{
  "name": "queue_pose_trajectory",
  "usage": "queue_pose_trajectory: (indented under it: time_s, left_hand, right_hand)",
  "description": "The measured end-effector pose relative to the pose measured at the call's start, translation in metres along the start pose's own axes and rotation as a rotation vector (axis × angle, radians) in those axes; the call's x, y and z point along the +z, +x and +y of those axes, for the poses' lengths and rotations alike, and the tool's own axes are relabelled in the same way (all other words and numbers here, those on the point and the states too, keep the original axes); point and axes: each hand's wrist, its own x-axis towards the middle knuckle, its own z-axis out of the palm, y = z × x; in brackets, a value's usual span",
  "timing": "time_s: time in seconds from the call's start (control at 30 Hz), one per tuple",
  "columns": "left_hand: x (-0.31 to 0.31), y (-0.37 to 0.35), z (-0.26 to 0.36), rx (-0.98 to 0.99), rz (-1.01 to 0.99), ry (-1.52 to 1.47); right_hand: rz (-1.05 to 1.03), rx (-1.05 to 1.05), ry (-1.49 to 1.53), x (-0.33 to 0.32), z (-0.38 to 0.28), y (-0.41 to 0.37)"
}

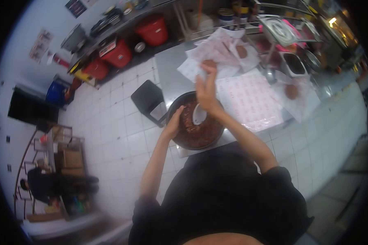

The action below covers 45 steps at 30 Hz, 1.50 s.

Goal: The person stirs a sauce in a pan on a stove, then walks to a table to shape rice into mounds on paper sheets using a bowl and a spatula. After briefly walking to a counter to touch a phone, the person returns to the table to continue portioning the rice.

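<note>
A large dark round bowl of brown ground meat stands at the near end of the steel table. My left hand is over the bowl's left side, its fingers stretched out toward the meat. Above the bowl's upper right side is my right hand, raised with its fingers extended. Its fingertips overlap a round brown patty in this view. Between the hands, a white scoop rests in the meat.
Printed paper sheets cover the steel table, with patties on wrapping sheets. A metal pan stands at the right. A black stool is beside the table, red tubs under the shelf. Another person stands at the far left.
</note>
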Motion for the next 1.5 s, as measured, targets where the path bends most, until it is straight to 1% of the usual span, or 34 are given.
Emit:
queue_pose_trajectory:
  time_s: [0.03,0.1,0.13,0.2,0.23,0.3,0.33,0.47,0.53,0.57,0.63,0.67,0.7,0.77,0.8,0.83,0.87,0.9,0.93,0.97,1.0,1.03,1.13,1.2,1.23,1.27,1.3,1.33,1.37,1.4,1.43,1.47,1.5]
  left_hand:
    - [0.009,-0.012,0.008,-0.038,0.075,0.009]
    - [0.016,-0.025,0.012,0.030,0.049,0.061]
    - [0.016,-0.023,0.006,0.031,0.066,0.056]
    - [0.013,-0.016,-0.002,0.190,0.033,0.182]
    - [0.013,-0.011,-0.007,0.186,0.040,0.182]
    - [0.012,-0.007,-0.013,0.297,0.100,0.145]
    - [0.014,-0.005,-0.015,0.281,0.209,0.080]
    - [0.014,-0.002,-0.013,0.295,0.159,0.100]
    - [0.010,0.003,-0.016,0.329,0.238,0.185]
    - [0.006,0.004,-0.014,0.325,0.237,0.185]
    - [0.003,-0.001,-0.003,0.354,0.217,0.321]
    - [0.003,-0.004,-0.001,0.314,0.182,0.240]
    - [0.005,-0.007,0.002,0.308,0.184,0.237]
    - [0.007,-0.012,0.006,0.114,0.082,0.007]
    - [0.008,-0.011,0.001,0.107,0.082,0.005]
    - [0.010,-0.011,-0.005,0.051,0.097,0.028]
    - [0.012,-0.008,-0.009,0.001,0.110,0.053]
    - [0.015,-0.010,-0.007,-0.003,0.108,0.053]
    - [0.019,-0.013,-0.005,0.007,0.094,0.143]
    - [0.021,-0.017,-0.004,0.015,0.081,0.232]
    - [0.021,-0.018,-0.007,0.050,0.067,0.253]
    - [0.021,-0.019,-0.008,0.048,0.070,0.248]
    - [0.017,-0.020,-0.012,0.066,0.044,0.152]
    - [0.014,-0.018,-0.014,0.018,0.065,0.032]
    - [0.011,-0.016,-0.014,0.017,0.070,0.030]
    - [0.007,-0.015,-0.014,0.032,0.051,0.102]
    - [0.006,-0.017,-0.012,0.046,0.030,0.176]
    - [0.007,-0.019,-0.010,0.046,0.031,0.173]
    - [0.008,-0.018,-0.006,0.066,-0.003,0.255]
    - [0.010,-0.019,0.001,0.081,-0.038,0.339]
    - [0.011,-0.021,0.008,0.076,-0.039,0.340]
    - [0.012,-0.020,0.016,0.156,-0.079,0.403]
    - [0.013,-0.015,0.022,0.242,-0.121,0.462]
  right_hand:
    - [0.019,-0.032,0.000,-0.003,0.002,0.005]
    - [0.104,0.088,0.033,-0.002,0.000,0.009]
    - [0.093,0.094,0.046,0.004,0.002,0.010]
    - [0.192,0.000,-0.091,0.014,-0.002,0.016]
    - [0.190,0.007,-0.086,0.017,-0.006,0.015]
    - [0.104,0.061,-0.032,0.028,-0.019,0.004]
    - [0.093,0.081,-0.002,0.031,-0.019,-0.005]
    - [0.067,0.096,0.064,0.028,-0.007,-0.038]
    - [0.010,-0.085,-0.245,0.016,0.001,-0.055]
    - [0.010,-0.082,-0.246,0.012,0.008,-0.065]
    - [0.040,0.004,0.020,0.005,0.011,-0.074]
    - [0.077,-0.030,-0.063,-0.003,0.017,-0.073]
    - [0.074,-0.024,-0.064,-0.009,0.013,-0.064]
    - [-0.037,0.260,0.305,-0.016,0.008,-0.053]
    - [-0.047,0.309,0.352,-0.010,0.009,-0.054]
    - [-0.045,0.316,0.348,-0.005,0.008,-0.055]
    - [-0.080,0.178,0.195,0.002,0.008,-0.054]
    - [-0.114,0.041,0.042,0.010,0.004,-0.052]
    - [-0.119,0.132,0.177,0.016,-0.001,-0.055]
    - [-0.120,0.139,0.176,0.023,0.000,-0.057]
    - [-0.074,0.069,0.133,0.030,0.004,-0.059]
    - [-0.031,-0.003,0.090,0.035,0.008,-0.061]
    - [-0.024,-0.006,0.077,0.045,0.011,-0.069]
    - [-0.019,-0.024,0.053,0.053,0.013,-0.069]
    - [-0.007,-0.051,0.059,0.058,0.014,-0.069]
    - [0.007,-0.072,0.063,0.061,0.014,-0.071]
    - [0.009,-0.065,0.063,0.060,0.014,-0.075]
    - [-0.026,0.025,0.096,0.056,0.014,-0.078]
    - [-0.062,0.106,0.131,0.053,0.017,-0.075]
    - [-0.060,0.102,0.132,0.047,0.017,-0.068]
    - [-0.086,0.129,0.044,0.037,0.010,-0.058]
    - [-0.113,0.157,-0.047,0.028,0.003,-0.049]
    - [-0.115,0.157,-0.052,0.021,0.001,-0.035]
